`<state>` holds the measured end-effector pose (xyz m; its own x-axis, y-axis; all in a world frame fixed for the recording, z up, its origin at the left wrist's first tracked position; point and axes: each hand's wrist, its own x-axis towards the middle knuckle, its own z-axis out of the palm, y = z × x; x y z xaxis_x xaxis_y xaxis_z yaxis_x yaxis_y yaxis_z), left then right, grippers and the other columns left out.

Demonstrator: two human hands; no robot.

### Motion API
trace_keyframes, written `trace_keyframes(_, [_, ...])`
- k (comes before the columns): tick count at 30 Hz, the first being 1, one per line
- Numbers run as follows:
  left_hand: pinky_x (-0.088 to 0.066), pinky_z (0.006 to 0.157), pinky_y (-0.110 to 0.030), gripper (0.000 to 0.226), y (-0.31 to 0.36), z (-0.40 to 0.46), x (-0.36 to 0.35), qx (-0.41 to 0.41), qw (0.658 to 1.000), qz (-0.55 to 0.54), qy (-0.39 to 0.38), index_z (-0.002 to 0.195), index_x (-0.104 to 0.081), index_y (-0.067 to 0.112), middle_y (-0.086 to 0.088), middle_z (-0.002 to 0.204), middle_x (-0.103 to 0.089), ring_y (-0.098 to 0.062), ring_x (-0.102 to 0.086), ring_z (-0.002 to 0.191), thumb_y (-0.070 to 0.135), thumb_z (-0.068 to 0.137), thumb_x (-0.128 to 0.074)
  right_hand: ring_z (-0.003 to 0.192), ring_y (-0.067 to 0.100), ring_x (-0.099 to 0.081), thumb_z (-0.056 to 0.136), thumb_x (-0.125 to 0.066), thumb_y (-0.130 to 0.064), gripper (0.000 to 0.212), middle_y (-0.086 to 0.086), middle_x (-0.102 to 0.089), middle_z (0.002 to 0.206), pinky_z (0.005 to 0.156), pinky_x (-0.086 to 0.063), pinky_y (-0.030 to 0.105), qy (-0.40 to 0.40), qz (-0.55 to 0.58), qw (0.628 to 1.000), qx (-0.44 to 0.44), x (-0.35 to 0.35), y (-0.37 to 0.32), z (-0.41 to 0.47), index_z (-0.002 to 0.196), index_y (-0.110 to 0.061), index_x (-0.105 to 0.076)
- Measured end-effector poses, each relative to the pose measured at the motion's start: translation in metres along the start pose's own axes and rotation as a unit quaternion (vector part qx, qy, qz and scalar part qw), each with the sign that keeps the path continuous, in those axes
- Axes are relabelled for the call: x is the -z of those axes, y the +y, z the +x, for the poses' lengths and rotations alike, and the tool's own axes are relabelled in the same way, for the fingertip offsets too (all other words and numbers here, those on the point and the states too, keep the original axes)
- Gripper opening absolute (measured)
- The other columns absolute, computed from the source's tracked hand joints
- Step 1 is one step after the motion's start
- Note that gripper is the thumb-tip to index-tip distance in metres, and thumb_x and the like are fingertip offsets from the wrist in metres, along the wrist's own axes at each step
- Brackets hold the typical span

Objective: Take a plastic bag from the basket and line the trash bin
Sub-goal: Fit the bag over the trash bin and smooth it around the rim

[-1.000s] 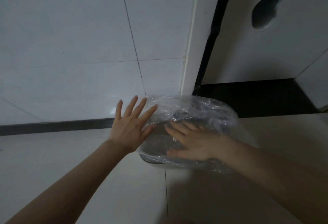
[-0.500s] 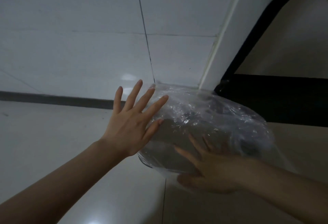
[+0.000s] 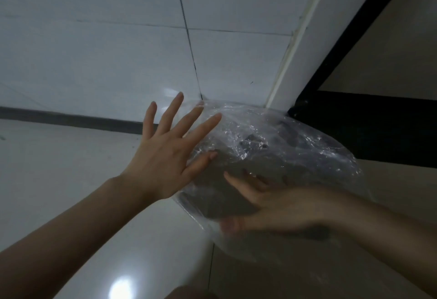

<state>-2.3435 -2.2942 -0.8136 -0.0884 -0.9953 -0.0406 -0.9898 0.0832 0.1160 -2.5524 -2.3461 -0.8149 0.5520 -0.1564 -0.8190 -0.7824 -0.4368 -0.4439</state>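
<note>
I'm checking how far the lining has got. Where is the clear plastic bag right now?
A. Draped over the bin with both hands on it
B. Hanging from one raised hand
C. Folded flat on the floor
A: the clear plastic bag covers the trash bin, with the left hand spread on its side and the right hand at its front.

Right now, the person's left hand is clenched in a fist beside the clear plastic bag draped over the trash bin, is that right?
Not quite: the head view shows the left hand open with fingers spread, not clenched, beside the clear plastic bag over the trash bin.
</note>
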Motion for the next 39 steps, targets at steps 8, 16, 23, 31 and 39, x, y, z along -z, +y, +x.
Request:
trace_keyframes(8, [0.018,0.111,-0.047,0.06,-0.003,-0.009,0.0,-0.02,0.999,-0.038,-0.002,0.146,-0.01,0.042,0.002,0.157,-0.015,-0.019,0.016,0.143,0.061,0.089,-0.012,0.138,0.034,0.025,0.061,-0.077,-0.055,0.125,-0.003,0.042,0.146,0.11,0.001,0.066,0.073,-0.031,0.997,0.013,-0.025,-0.005,0.014,0.13,-0.054,0.028])
trace_keyframes(16, [0.016,0.11,-0.052,0.064,-0.011,-0.011,-0.01,-0.004,1.0,-0.015,-0.011,0.145,-0.007,0.042,-0.001,0.158,-0.016,-0.025,0.011,0.144,0.065,0.085,-0.006,0.136,0.03,0.031,0.066,-0.072,-0.022,0.127,-0.003,0.053,0.136,0.108,-0.003,0.069,-0.003,-0.135,0.988,-0.07,-0.023,-0.018,0.024,0.122,-0.055,0.036])
trace_keyframes(23, [0.019,0.109,-0.048,0.064,-0.011,-0.015,-0.007,-0.006,1.0,-0.026,0.0,0.145,-0.006,0.043,0.0,0.157,-0.017,-0.026,0.008,0.145,0.066,0.085,-0.011,0.144,0.023,0.003,0.067,-0.076,-0.035,0.117,0.001,0.021,0.156,0.114,-0.018,0.052,0.144,-0.103,0.984,0.021,-0.026,-0.019,0.007,0.141,-0.041,0.015])
trace_keyframes(31, [0.012,0.113,-0.049,0.055,-0.013,-0.035,0.004,-0.059,0.994,-0.07,0.05,0.145,-0.021,0.038,0.004,0.155,-0.025,-0.021,0.006,0.145,0.055,0.093,-0.019,0.141,0.002,-0.005,0.081,-0.031,-0.072,0.065,-0.016,-0.01,0.156,0.118,-0.004,0.039,0.13,0.178,0.975,0.035,-0.024,-0.011,0.018,0.14,-0.047,-0.021])
trace_keyframes(39, [0.007,0.111,-0.055,0.052,-0.011,-0.044,-0.009,-0.043,0.999,-0.009,0.023,0.146,-0.019,0.038,-0.001,0.156,-0.022,-0.027,0.003,0.145,0.05,0.095,-0.017,0.143,0.025,0.009,0.091,-0.015,-0.062,0.051,-0.009,0.012,0.156,0.116,0.007,0.051,0.026,0.109,0.992,-0.057,-0.03,-0.008,0.053,0.14,-0.051,-0.005])
